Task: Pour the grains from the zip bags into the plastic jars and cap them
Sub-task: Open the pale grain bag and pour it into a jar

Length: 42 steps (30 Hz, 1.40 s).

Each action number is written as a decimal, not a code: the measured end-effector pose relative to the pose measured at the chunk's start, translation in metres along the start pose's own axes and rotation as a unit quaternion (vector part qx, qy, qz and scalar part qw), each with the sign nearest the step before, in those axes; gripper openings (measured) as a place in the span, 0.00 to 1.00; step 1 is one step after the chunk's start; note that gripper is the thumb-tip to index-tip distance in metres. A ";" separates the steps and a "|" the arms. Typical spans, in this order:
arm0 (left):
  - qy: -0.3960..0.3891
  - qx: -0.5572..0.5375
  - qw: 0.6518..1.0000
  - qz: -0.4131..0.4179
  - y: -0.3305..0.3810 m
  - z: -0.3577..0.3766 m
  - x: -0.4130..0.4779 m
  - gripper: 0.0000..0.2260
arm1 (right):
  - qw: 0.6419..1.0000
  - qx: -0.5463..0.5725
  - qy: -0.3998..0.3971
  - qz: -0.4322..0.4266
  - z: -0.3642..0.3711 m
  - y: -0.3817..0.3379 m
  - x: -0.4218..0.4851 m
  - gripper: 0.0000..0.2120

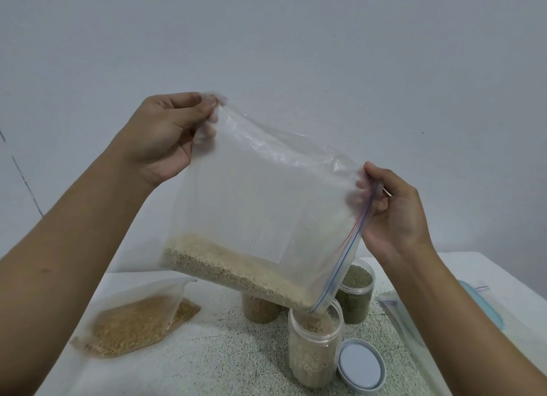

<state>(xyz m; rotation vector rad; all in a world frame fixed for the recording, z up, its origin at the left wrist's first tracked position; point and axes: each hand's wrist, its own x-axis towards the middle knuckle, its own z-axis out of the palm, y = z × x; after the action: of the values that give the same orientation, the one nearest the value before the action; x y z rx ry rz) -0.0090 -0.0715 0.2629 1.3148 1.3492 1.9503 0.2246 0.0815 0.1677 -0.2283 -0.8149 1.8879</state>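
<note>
A clear zip bag [266, 194] hangs tilted above the table, with pale grains gathered along its lower edge. My left hand [165, 135] pinches its upper left corner. My right hand [393, 215] pinches the zip edge with the red and blue stripes. The bag's lowest corner sits over the mouth of an open plastic jar [315, 348], which is nearly full of pale grains. A grey-rimmed lid [360, 365] lies flat just right of that jar.
Behind stand a jar of green grains [355, 295] and a jar of tan grains [260, 309], partly hidden by the bag. A second zip bag of golden grains [133, 324] lies at the left. An empty bag and a light blue lid [485, 306] lie at the right.
</note>
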 end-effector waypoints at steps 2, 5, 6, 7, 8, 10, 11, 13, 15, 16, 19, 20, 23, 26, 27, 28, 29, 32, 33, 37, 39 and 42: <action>-0.002 -0.003 1.000 0.002 -0.002 0.002 0.001 0.12 | 1.000 -0.004 -0.003 -0.003 -0.002 -0.001 0.002 0.07; -0.002 -0.004 1.000 0.003 -0.006 0.004 0.004 0.12 | 1.000 -0.004 -0.006 -0.007 -0.006 -0.001 0.006 0.07; -0.003 -0.003 1.000 0.002 -0.007 0.004 0.005 0.12 | 1.000 -0.003 -0.004 -0.008 -0.007 -0.001 0.007 0.07; -0.005 -0.001 1.000 0.002 -0.008 0.004 0.006 0.12 | 1.000 -0.003 -0.001 -0.009 -0.007 0.000 0.008 0.07; -0.007 0.002 1.000 0.001 -0.009 0.004 0.007 0.12 | 1.000 -0.004 0.003 -0.009 -0.007 0.000 0.009 0.07; -0.009 0.006 1.000 0.001 -0.009 0.004 0.008 0.11 | 1.000 -0.004 0.007 -0.008 -0.008 0.001 0.011 0.07; -0.009 0.006 1.000 0.001 -0.010 0.004 0.009 0.11 | 1.000 -0.004 0.007 -0.008 -0.008 0.001 0.012 0.07; -0.005 0.005 1.000 0.003 -0.010 0.004 0.010 0.10 | 1.000 -0.002 0.007 -0.005 -0.008 0.002 0.014 0.07; -0.001 0.007 1.000 0.005 -0.010 0.003 0.011 0.09 | 1.000 0.000 0.006 -0.002 -0.008 0.003 0.016 0.07; -0.001 0.008 1.000 0.006 -0.010 0.003 0.012 0.10 | 1.000 0.000 0.002 -0.001 -0.008 0.004 0.017 0.07; 0.002 0.017 1.000 0.006 -0.010 0.001 0.015 0.11 | 1.000 0.000 -0.002 0.000 -0.007 0.005 0.019 0.07; 0.002 0.021 1.000 0.007 -0.010 0.000 0.015 0.11 | 1.000 0.000 -0.001 0.000 -0.007 0.006 0.019 0.07; 0.002 0.026 1.000 0.012 -0.008 -0.001 0.017 0.12 | 1.000 0.005 -0.005 0.002 -0.004 0.007 0.020 0.08; 0.001 0.029 0.999 0.014 -0.005 -0.002 0.017 0.10 | 1.000 0.010 -0.001 0.003 -0.001 0.008 0.019 0.09; 0.000 0.032 0.999 0.015 -0.004 -0.003 0.017 0.11 | 1.000 0.011 0.002 0.004 0.000 0.008 0.018 0.09; -0.002 0.034 0.999 0.015 -0.003 -0.004 0.017 0.12 | 1.000 0.011 0.005 0.005 0.000 0.008 0.018 0.08; -0.005 0.036 0.999 0.014 -0.002 -0.005 0.016 0.13 | 1.000 0.011 0.006 0.006 0.001 0.008 0.018 0.08; -0.008 0.037 0.999 0.013 0.001 -0.007 0.014 0.12 | 1.000 0.013 0.001 0.008 0.002 0.009 0.016 0.08; -0.007 0.037 0.999 0.013 0.002 -0.008 0.013 0.12 | 1.000 0.014 0.001 0.008 0.003 0.009 0.015 0.08; -0.003 0.035 0.999 0.014 0.005 -0.008 0.010 0.12 | 1.000 0.018 0.004 0.012 0.005 0.011 0.012 0.09; -0.001 0.031 0.999 0.013 0.007 -0.007 0.009 0.11 | 1.000 0.018 0.001 0.015 0.006 0.010 0.010 0.10; -0.001 0.031 0.999 0.014 0.010 -0.006 0.007 0.10 | 1.000 0.022 -0.002 0.019 0.006 0.010 0.009 0.09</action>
<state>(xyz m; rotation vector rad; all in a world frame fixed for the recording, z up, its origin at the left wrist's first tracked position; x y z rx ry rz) -0.0165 -0.0731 0.2744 1.3704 1.4080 1.9406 0.2104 0.0840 0.1676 -0.2134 -0.7771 1.9397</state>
